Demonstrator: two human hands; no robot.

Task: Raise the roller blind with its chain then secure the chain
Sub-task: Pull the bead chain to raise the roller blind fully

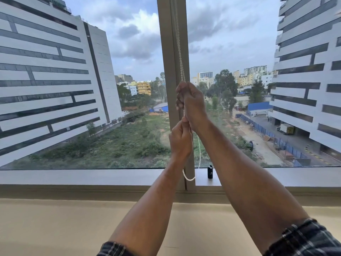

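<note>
Plaid sleeve cuffs [302,239] sat nearest lens, your forearms reaching up to window mullion [167,52]. Your right hand [191,104] was fisted tight around bead chain [180,58], higher up. Your left hand [180,141] pinched same chain just below, touching right wrist. Chain: small white beads, ran taut down mullion face into your fists, then hung in slack loop reaching sill [73,176]. Small black cylinder [210,171] stood on sill beside loop. No readable writing anywhere.
</note>
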